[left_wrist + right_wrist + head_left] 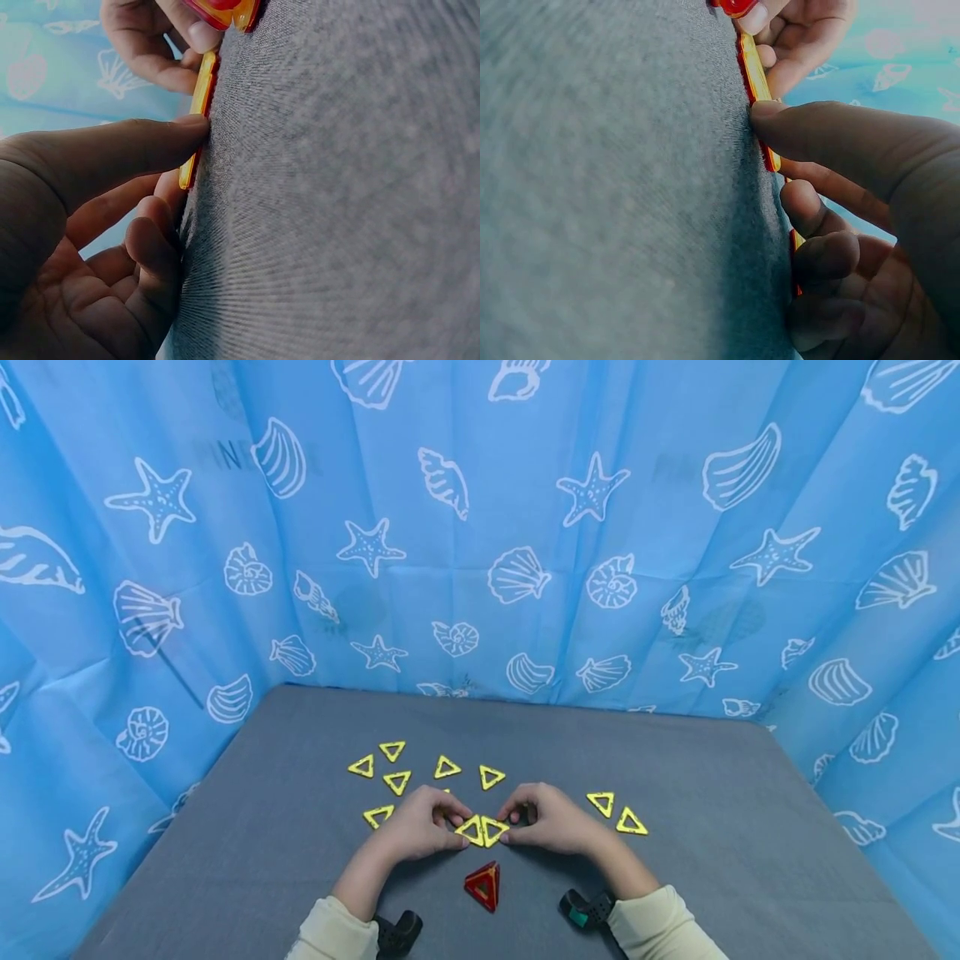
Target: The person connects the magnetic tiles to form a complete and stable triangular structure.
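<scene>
Two yellow triangle magnetic tiles lie edge to edge on the grey cloth in front of the body. My left hand (pixel 420 823) pinches the left tile (pixel 479 832) at its outer corner, thumb on the near side. Opposite it, my right hand (pixel 557 821) pinches the right tile (pixel 486 832) between thumb and fingers. In the left wrist view the yellow tile (pixel 189 171) shows edge-on, low against the cloth. The right wrist view shows a tile edge (pixel 754 67) with a red underside. Just nearer stands a small red pyramid (pixel 474 884) of triangle tiles.
Several loose yellow triangles, one of them a tile (pixel 387 782), lie beyond and left of the left hand. Two more, including a tile (pixel 624 827), lie right of the right hand. A blue shell-print curtain (pixel 480 568) hangs around the grey-covered table (pixel 712 860).
</scene>
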Demonstrator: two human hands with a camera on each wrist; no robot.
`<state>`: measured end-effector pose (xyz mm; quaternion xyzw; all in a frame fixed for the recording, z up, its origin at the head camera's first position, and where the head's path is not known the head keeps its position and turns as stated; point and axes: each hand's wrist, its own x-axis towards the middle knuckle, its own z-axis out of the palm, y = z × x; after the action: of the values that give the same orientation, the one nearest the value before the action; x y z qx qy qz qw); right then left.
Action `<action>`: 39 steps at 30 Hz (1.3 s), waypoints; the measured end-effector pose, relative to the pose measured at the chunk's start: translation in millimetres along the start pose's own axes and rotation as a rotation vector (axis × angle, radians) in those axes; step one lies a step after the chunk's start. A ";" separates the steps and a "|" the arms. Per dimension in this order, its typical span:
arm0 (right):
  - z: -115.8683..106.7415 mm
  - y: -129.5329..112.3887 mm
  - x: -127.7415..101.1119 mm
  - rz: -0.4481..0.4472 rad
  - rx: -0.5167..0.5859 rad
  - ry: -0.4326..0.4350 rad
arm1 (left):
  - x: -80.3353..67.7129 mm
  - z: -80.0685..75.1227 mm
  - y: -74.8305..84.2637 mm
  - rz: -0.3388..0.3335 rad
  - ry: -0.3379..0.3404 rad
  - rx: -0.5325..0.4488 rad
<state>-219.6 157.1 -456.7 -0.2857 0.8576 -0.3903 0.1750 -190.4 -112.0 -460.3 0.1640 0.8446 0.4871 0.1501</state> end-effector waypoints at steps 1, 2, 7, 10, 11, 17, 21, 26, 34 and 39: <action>0.2 -0.9 0.2 0.007 0.000 0.002 | 0.0 -0.1 0.0 0.002 0.001 0.001; 0.4 -1.2 0.5 0.013 -0.002 0.003 | -0.1 -0.1 0.2 0.005 0.002 0.002; 1.4 -1.1 1.0 0.000 -0.001 -0.007 | -1.5 -0.3 0.6 0.015 0.000 0.002; 1.4 -1.3 0.9 -0.016 0.017 -0.017 | -1.6 -0.4 0.5 0.012 -0.004 0.003; 1.4 -1.6 0.8 -0.020 0.025 -0.020 | -1.5 -0.4 0.6 0.010 -0.005 0.004; 1.2 -5.6 0.5 -0.040 0.074 -0.014 | -0.9 0.0 0.7 -0.003 -0.011 0.012; 1.4 -7.6 0.6 -0.076 0.099 0.006 | -0.5 -0.1 0.5 -0.008 -0.018 0.012; 1.7 -8.4 0.8 -0.113 0.127 0.015 | 0.3 -3.5 -1.9 0.012 -0.037 -0.020; 1.8 -6.0 1.5 -0.126 0.117 0.032 | -1.6 -13.8 -2.8 0.058 0.040 -0.068; 2.4 -5.5 0.9 -0.120 0.111 0.037 | -5.6 -22.4 -5.8 0.030 0.200 -0.006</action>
<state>-217.0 152.3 -454.2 -0.3191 0.8190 -0.4523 0.1508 -195.4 -134.4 -454.1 0.1268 0.8513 0.5057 0.0582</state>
